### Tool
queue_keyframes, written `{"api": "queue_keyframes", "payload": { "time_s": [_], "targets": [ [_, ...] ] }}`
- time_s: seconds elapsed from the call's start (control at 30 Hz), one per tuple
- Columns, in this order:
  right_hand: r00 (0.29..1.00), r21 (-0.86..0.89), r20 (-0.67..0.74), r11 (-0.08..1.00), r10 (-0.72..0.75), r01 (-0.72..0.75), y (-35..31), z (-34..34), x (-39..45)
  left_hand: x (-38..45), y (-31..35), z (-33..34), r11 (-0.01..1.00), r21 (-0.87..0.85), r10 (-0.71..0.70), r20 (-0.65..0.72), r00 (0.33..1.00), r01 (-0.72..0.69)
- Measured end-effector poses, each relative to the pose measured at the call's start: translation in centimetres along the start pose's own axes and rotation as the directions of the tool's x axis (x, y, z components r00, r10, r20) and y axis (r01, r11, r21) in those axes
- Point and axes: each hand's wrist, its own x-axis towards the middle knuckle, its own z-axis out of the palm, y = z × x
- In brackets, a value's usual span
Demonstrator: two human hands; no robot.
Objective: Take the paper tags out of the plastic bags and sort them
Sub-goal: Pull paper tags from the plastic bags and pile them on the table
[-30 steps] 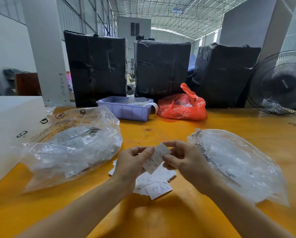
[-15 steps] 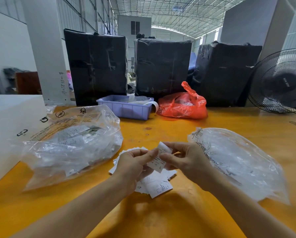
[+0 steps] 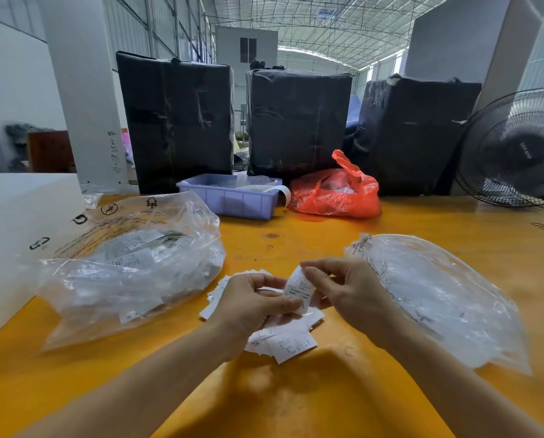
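Paper tag (image 3: 299, 287) pinched in both grips, left hand (image 3: 251, 306) and right hand (image 3: 349, 295); sorting step; next: drop onto tag pile (image 3: 291, 344) beneath

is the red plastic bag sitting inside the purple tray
No, the red plastic bag lies on the orange table just to the right of the purple tray, not in it.
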Motion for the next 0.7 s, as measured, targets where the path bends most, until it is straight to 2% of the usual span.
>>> {"api": "queue_keyframes", "payload": {
  "time_s": [0.13,0.3,0.4,0.53,0.7],
  "targets": [
    [0.997,0.060,-0.077,0.998,0.001,0.003,0.05,-0.13,0.14,0.04,-0.31,0.25,1.000,0.000,0.022,-0.018,1.000,-0.022],
    [1.000,-0.085,-0.003,0.996,-0.011,0.010,-0.03,0.13,-0.03,0.00,-0.27,0.35,0.998,0.002,0.067,-0.081,0.994,-0.067],
    [0.995,-0.097,0.095,0.995,-0.010,0.019,-0.27,0.21,-0.21,-0.01,-0.36,0.17,0.995,0.023,0.099,-0.133,0.986,-0.097],
    [0.985,0.082,0.172,0.995,0.034,-0.048,-0.47,0.29,-0.41,-0.10,-0.39,0.14,0.992,0.056,0.124,-0.164,0.979,-0.116],
    [0.994,0.186,0.067,0.977,0.092,-0.103,-0.01,-0.13,-0.13,0.00,0.34,0.41,0.998,-0.050,0.020,-0.123,0.992,-0.027]
  ]
}}
